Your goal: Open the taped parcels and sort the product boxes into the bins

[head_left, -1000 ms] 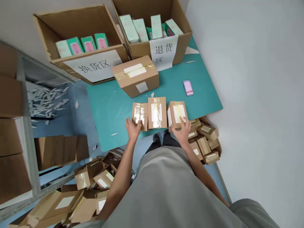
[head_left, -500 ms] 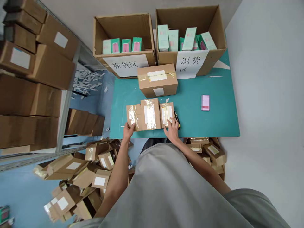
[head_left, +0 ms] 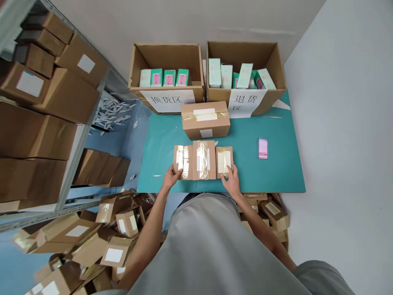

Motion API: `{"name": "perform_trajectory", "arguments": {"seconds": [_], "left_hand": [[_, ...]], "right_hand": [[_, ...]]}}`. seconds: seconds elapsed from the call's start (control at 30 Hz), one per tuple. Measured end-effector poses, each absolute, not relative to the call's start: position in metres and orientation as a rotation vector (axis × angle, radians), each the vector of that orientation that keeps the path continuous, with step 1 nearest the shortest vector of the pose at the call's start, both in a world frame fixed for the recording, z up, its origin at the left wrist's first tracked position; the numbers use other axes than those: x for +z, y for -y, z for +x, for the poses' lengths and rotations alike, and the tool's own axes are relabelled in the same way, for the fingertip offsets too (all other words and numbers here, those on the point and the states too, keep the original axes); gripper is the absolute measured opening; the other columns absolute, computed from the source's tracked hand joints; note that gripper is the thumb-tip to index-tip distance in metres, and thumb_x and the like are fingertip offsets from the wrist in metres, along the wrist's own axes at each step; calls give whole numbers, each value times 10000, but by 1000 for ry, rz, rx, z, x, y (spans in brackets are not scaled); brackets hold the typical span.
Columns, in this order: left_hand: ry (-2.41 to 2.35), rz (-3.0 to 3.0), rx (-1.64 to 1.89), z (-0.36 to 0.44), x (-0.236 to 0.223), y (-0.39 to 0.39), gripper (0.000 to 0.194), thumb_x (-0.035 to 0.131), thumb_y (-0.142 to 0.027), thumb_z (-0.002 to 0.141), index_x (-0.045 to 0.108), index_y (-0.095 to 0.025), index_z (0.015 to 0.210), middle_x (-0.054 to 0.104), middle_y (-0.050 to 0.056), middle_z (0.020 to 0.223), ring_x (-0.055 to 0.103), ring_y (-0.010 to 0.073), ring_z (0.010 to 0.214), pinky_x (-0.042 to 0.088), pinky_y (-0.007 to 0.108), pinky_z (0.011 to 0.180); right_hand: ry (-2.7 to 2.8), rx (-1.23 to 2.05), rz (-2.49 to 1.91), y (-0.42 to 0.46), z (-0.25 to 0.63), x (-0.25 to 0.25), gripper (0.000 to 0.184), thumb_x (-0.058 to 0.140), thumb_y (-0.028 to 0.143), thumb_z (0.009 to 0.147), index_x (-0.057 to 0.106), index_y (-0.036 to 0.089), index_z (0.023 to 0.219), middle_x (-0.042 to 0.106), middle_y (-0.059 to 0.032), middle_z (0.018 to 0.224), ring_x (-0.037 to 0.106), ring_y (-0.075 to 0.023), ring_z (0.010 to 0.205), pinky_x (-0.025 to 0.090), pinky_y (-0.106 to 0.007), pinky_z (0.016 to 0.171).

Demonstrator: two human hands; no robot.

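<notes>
Three small taped cardboard boxes stand side by side in a row near the front edge of the table. The left box [head_left: 188, 151] has my left hand [head_left: 172, 178] closed on its outer side, thumb over the top. At the other end, my right hand [head_left: 232, 182] grips the right box [head_left: 224, 151], its thumb on the labelled top and fingers along the right side. Between them sits the slightly taller middle box [head_left: 204, 160], touched by neither hand. All three carry white labels under shiny tape. A larger taped carton [head_left: 205, 119] lies just behind the row.
On the teal table [head_left: 276, 172], a phone [head_left: 263, 148] lies to the right. Two open cartons with Chinese signs, the left one [head_left: 167, 55] and right one [head_left: 242, 53], hold green-white boxes. Shelves of cartons [head_left: 73, 94] stand left; many boxes [head_left: 113, 254] lie on the floor.
The row has slid a little right and its boxes line up straighter. My right hand has shifted to the right box's outer side. A black-and-yellow tool beside it no longer shows. The view has tilted.
</notes>
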State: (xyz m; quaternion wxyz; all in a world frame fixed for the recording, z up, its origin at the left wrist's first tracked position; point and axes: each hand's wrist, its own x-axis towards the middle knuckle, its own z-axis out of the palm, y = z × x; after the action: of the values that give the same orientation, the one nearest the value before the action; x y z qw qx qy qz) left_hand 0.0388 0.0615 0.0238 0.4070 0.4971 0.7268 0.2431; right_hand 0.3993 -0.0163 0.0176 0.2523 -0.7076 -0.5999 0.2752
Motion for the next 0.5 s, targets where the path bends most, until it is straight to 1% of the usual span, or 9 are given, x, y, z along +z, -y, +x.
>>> {"name": "perform_trajectory", "arguments": {"seconds": [0.07,0.13,0.2,0.27,0.37,0.43,0.5], "left_hand": [[-1847,1143,533,37,28,-67,616,803,-459,885,670,-146,1399,840,132,1229,790,313,1144,651,407,1007],[-1834,1106,501,35,32,-75,622,777,-392,882,657,-132,1435,818,162,1331,788,320,1188,637,410,1044],[-1822,1119,508,31,35,-87,614,755,-351,879,650,-137,1445,799,171,1396,780,328,1233,618,420,1086],[-1822,1137,520,24,36,-103,601,755,-349,868,655,-161,1430,799,160,1407,765,344,1280,600,438,1122],[-1831,1150,523,11,35,-126,595,782,-377,838,663,-198,1392,806,151,1397,746,373,1332,585,466,1147],[-1832,1156,514,0,34,-138,593,800,-402,819,664,-202,1360,806,172,1383,754,392,1323,591,482,1133],[-1810,1172,502,-10,33,-147,581,812,-427,814,662,-186,1321,810,213,1342,777,415,1272,610,507,1088]], "right_hand": [[1589,743,-1979,11,397,18,696,572,536,1075,544,146,1651,349,-262,1789,449,-422,1645,527,-592,1258],[1579,738,-2025,2,390,17,725,602,549,1052,538,156,1658,315,-257,1818,430,-445,1660,547,-604,1234],[1590,722,-2053,-12,381,16,746,655,548,1022,552,156,1648,280,-258,1842,384,-471,1686,529,-625,1250],[1612,707,-2062,-29,372,15,773,713,546,988,568,151,1637,254,-257,1856,334,-479,1712,483,-628,1295],[1664,708,-2053,-56,360,16,801,768,540,950,586,146,1624,270,-257,1852,330,-464,1718,448,-599,1328],[1701,715,-2045,-69,353,17,794,783,532,937,608,140,1604,309,-263,1830,359,-459,1706,464,-577,1317],[1722,728,-2037,-78,350,18,760,779,533,936,636,156,1580,362,-251,1801,415,-449,1680,501,-550,1289]]}}
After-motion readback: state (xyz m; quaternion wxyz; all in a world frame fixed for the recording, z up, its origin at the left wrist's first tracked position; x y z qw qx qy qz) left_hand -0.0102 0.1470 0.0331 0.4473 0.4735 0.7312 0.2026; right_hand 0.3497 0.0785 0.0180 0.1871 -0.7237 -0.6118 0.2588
